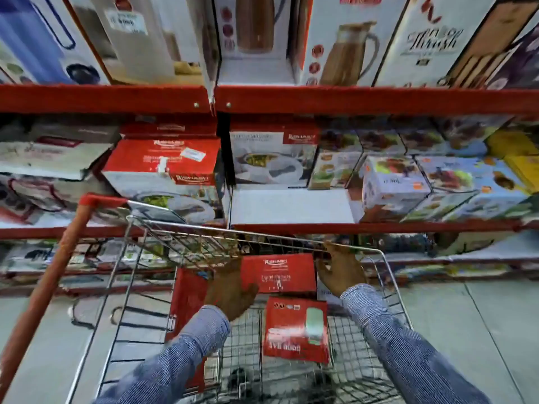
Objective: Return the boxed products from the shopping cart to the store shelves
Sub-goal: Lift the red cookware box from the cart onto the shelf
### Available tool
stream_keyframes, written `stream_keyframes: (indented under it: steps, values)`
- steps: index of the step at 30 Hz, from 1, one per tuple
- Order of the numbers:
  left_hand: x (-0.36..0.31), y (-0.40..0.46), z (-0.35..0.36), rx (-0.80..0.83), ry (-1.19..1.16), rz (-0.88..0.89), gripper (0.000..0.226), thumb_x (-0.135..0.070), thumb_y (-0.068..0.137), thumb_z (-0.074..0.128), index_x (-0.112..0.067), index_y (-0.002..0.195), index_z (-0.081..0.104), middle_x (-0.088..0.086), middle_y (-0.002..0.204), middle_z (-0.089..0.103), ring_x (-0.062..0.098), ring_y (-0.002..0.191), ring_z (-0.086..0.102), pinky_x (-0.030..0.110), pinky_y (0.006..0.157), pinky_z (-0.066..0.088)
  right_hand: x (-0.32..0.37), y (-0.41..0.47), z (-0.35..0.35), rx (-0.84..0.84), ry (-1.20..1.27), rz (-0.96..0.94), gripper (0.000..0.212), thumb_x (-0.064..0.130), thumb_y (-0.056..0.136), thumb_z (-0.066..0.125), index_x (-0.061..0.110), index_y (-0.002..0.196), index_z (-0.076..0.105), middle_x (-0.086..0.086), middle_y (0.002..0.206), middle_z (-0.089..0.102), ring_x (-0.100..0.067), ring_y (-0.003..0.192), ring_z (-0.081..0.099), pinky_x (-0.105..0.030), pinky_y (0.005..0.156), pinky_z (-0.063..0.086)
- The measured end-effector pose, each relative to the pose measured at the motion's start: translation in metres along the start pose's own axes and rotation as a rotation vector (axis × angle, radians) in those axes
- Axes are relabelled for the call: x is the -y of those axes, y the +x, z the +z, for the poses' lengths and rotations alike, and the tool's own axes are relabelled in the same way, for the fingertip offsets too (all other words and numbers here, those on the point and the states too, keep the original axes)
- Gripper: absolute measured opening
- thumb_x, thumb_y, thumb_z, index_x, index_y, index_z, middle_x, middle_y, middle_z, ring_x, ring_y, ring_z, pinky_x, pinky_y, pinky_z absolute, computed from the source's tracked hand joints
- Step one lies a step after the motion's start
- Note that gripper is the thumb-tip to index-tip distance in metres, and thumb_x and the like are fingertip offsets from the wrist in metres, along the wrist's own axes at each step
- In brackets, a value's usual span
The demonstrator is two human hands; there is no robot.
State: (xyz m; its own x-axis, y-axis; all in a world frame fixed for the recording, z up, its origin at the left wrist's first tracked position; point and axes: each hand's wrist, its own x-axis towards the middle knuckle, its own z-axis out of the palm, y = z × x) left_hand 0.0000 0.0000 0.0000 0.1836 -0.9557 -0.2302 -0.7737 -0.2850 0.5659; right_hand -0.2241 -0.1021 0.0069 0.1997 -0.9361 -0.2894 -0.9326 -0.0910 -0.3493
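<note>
Both my hands reach down into the wire shopping cart [390,275]. A red boxed product [278,272] sits at the cart's far end; my left hand [230,290] presses its left side and my right hand [339,269] its right side, so the box is gripped between them. A second red box [296,328] lies flat on the cart floor just nearer to me. A third red box [186,298] stands on edge along the cart's left side. On the middle shelf [379,227] ahead, matching red and white boxes [163,167] are stacked beside a bare white gap [291,207].
The cart's red handle bar [49,287] runs up the left. Red shelf beams [350,99] cross above, with tall jug boxes [344,39] on top. Colourful dish boxes [437,182] fill the middle shelf's right. Grey floor tiles [481,330] lie to the right.
</note>
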Motion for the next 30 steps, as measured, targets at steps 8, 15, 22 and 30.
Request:
stream_keyframes:
  steps: [8,15,22,30]
  values:
    - [0.028,0.042,0.043,0.242,-0.462,-0.558,0.036,-0.012,0.089,0.063,-0.002,0.124,0.061,0.017,0.130,0.064,0.030,0.110,0.061,0.027,0.088,0.040,-0.009,0.020,0.042,0.343,0.297,0.318,0.037,0.028,0.094,0.044,0.009,0.120,0.062,-0.018,0.132,0.060,-0.034,0.121,0.055,-0.040,0.109,0.037]
    - [0.043,0.047,0.047,0.288,-0.658,-0.718,0.038,-0.010,0.087,0.062,-0.005,0.124,0.059,0.011,0.114,0.061,0.029,0.102,0.052,0.041,0.097,0.046,-0.033,0.031,0.072,0.370,0.553,0.386,0.028,0.021,0.086,0.046,0.022,0.074,0.071,-0.014,0.115,0.070,-0.028,0.104,0.063,-0.041,0.102,0.046]
    - [0.035,0.027,0.013,0.182,-0.783,-0.680,0.027,-0.006,0.086,0.061,-0.011,0.112,0.065,0.011,0.109,0.062,0.035,0.101,0.054,0.038,0.075,0.048,-0.010,-0.010,0.009,0.201,0.866,0.344,0.026,0.025,0.086,0.051,0.033,0.093,0.074,0.009,0.094,0.076,-0.017,0.093,0.070,-0.041,0.086,0.056]
    - [-0.012,-0.015,-0.079,-0.129,-0.828,-0.432,0.031,-0.026,0.065,0.071,-0.027,0.095,0.075,0.005,0.089,0.077,0.028,0.077,0.070,0.036,0.065,0.057,0.023,-0.047,-0.091,0.023,0.965,0.055,0.022,0.022,0.091,0.054,0.027,0.107,0.069,0.018,0.084,0.069,-0.003,0.082,0.065,-0.018,0.066,0.046]
